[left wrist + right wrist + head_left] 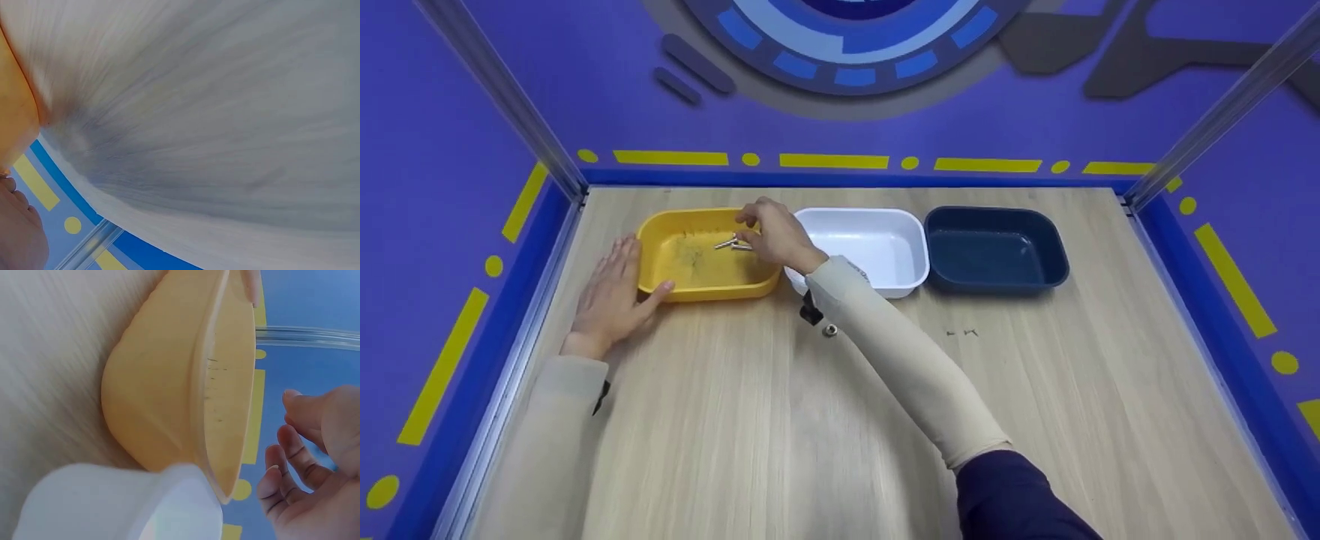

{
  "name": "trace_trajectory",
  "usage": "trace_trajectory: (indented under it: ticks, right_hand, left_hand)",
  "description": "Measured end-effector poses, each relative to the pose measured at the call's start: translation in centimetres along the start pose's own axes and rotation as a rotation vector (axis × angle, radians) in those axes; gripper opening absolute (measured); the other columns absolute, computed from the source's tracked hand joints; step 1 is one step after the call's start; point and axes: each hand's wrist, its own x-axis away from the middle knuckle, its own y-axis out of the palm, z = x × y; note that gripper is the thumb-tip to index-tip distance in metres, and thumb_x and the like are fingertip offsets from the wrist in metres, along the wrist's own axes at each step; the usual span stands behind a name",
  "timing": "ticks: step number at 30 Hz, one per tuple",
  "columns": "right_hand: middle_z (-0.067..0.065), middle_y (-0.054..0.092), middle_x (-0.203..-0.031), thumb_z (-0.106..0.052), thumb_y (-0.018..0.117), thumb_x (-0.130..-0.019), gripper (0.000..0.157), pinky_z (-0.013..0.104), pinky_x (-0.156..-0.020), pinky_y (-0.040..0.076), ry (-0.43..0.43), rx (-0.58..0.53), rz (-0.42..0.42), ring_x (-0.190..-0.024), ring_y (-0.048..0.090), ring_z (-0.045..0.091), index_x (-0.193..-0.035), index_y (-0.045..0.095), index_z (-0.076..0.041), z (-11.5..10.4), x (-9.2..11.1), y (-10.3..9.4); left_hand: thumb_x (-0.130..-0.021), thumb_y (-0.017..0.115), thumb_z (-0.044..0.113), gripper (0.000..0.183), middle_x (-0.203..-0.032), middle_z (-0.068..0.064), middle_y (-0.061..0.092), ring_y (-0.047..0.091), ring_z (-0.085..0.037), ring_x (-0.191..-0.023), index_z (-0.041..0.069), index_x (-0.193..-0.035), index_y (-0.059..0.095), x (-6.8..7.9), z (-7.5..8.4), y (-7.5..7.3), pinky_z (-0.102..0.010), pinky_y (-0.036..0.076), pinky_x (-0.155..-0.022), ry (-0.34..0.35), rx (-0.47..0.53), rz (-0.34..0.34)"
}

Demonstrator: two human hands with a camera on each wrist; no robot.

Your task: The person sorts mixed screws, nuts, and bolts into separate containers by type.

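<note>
Resting against the yellow bin (709, 294), the left hand (613, 294) lays its straight fingers along the bin's left end, with its thumb reaching to the near rim. The right hand (776, 234) hangs over the bin's right side, its fingers loosely bent and its thumb and fingertips parted; the right wrist view shows nothing gripped between them. The hands are well apart from each other, one at each end of the bin.

Two silvery screws (726, 243) show at the bin's right half, just beside and below the right fingertips; whether either one touches the fingers cannot be told. Small dark bits (697, 259) are scattered over the bin's floor.

A white bin (885, 287) stands just to the right of the yellow one, partly covered by the right forearm, and a dark blue bin (994, 259) stands next to it, completing a row along the back of the wood-grain tabletop (720, 420). In front of the white bin, close to the right sleeve (900, 352), lies a small round metal piece (830, 330). Farther right, before the dark blue bin, lie a few tiny dark pieces (971, 332). Blue panels (607, 112) with yellow markings surround the tabletop.
</note>
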Motion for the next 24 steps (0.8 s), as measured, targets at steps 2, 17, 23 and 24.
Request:
trace_trajectory:
  ticks: [2, 17, 23, 24]
  right_hand:
    - [0.007, 0.067, -0.122, -0.024, 0.071, -0.105, 0.031, 0.031, -0.093, 0.057, -0.007, 0.018, -0.002, -0.111, 0.064, 0.019, -0.132, 0.074, -0.007, 0.2, 0.4, -0.4]
    - [0.007, 0.069, -0.121, -0.026, 0.07, -0.106, 0.029, 0.029, -0.088, 0.057, -0.123, 0.007, 0.038, -0.103, 0.065, 0.023, -0.128, 0.076, -0.008, 1.5, 4.2, -4.1]
    - [0.011, 0.07, -0.118, -0.025, 0.071, -0.105, 0.028, 0.032, -0.088, 0.057, -0.167, 0.013, 0.065, -0.1, 0.066, 0.026, -0.126, 0.077, -0.007, 2.2, 6.0, -5.6]
    - [0.011, 0.07, -0.117, -0.025, 0.071, -0.105, 0.028, 0.033, -0.087, 0.057, -0.175, 0.012, 0.073, -0.1, 0.066, 0.026, -0.126, 0.077, -0.007, 2.4, 6.3, -5.8]
  left_hand:
    - [-0.106, 0.046, 0.067, 0.102, -0.178, -0.025, 0.01, 0.008, -0.043, -0.166, -0.001, -0.17, 0.005, 0.0, 0.0, 0.0, -0.062, 0.012, -0.135, -0.004, -0.004, -0.002]
    - [-0.104, 0.048, 0.069, 0.103, -0.178, -0.025, 0.014, 0.009, -0.042, -0.166, 0.0, -0.17, 0.01, -0.1, 0.3, 0.3, -0.059, 0.009, -0.136, -0.022, -0.009, 0.026]
    - [-0.105, 0.045, 0.068, 0.102, -0.177, -0.027, 0.014, 0.012, -0.045, -0.165, -0.002, -0.17, 0.01, -0.1, 0.5, 0.0, -0.058, 0.009, -0.136, -0.003, -0.058, 0.02]
    - [-0.105, 0.044, 0.068, 0.101, -0.177, -0.027, 0.015, 0.014, -0.045, -0.165, -0.003, -0.17, 0.011, -0.1, 0.5, -0.1, -0.059, 0.01, -0.136, 0.004, -0.069, 0.024]
